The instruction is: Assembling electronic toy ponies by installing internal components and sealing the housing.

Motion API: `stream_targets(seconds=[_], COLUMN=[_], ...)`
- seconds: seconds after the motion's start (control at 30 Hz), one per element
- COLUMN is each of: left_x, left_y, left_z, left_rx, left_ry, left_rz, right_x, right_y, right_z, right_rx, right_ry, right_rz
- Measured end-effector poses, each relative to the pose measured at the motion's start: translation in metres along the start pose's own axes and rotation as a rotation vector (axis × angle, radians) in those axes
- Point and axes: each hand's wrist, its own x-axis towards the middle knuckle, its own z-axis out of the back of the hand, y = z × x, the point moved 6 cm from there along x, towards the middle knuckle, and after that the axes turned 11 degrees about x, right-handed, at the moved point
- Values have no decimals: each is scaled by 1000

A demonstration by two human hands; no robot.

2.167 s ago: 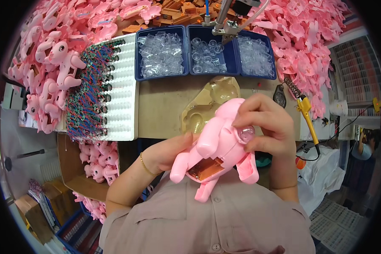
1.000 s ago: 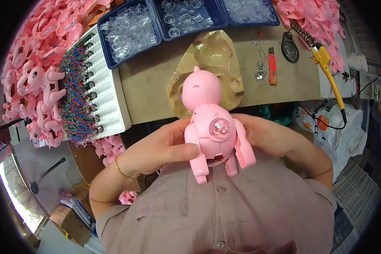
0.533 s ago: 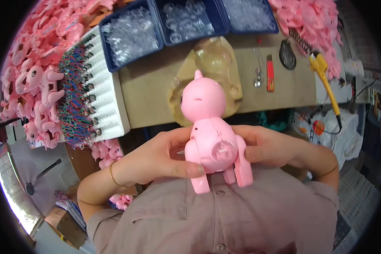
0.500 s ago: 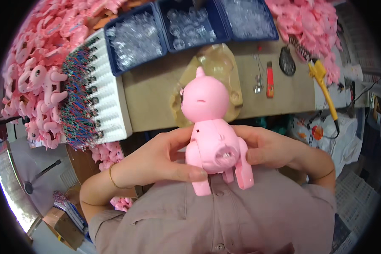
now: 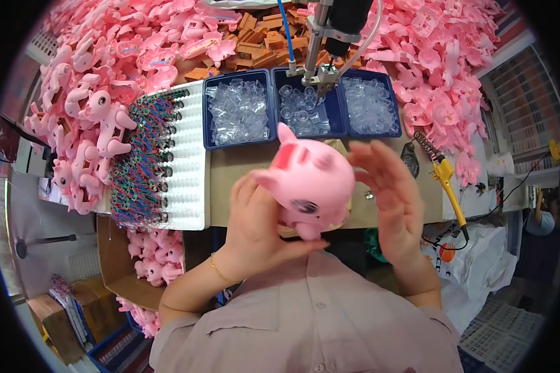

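A pink toy unicorn (image 5: 320, 177), round-headed with a printed eye, is tilted in front of my chest at the table's near edge. My left hand (image 5: 255, 217) is closed around its left side, the thumb stretched beneath it. My right hand (image 5: 392, 193) stands open just right of the head, fingers raised and slightly blurred; whether its fingertips touch the toy I cannot tell. The toy mostly covers a translucent yellowish mould-like holder (image 5: 336, 147) on the table. Most of the toy's body and legs are hidden behind its head and my left hand.
Blue bins (image 5: 239, 144) of clear plastic parts line the back, under a hanging powered screwdriver (image 5: 345, 28). Wired components lie on a white ribbed tray (image 5: 193, 186) at left. Pink toy shells (image 5: 429, 81) and orange pieces (image 5: 264, 40) are heaped behind. A yellow-handled soldering iron (image 5: 447, 180) rests right.
The toy has turned and tipped, its head now toward me and higher. My right hand has let go and risen beside it. The view has shifted, showing more of the table's back.
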Motion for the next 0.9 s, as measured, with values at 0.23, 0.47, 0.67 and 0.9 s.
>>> stream_targets(seconds=[0.23,0.47,0.67,0.9], left_x=[-15,-78,-286,-488], left_y=[-2,27,121,244], left_z=[26,26,158,73], left_rx=[175,-99,-517,-394], left_ry=[-24,233,0,-415], left_rz=[-57,162,1234,1604], right_x=[6,-20,-1,-14], right_y=[-22,-60,-78,-109], right_z=[-21,-45,-32,-51], right_rx=[-159,-141,-287,-320], right_ry=[24,167,204,258], right_rz=[123,-76,-135,-426])
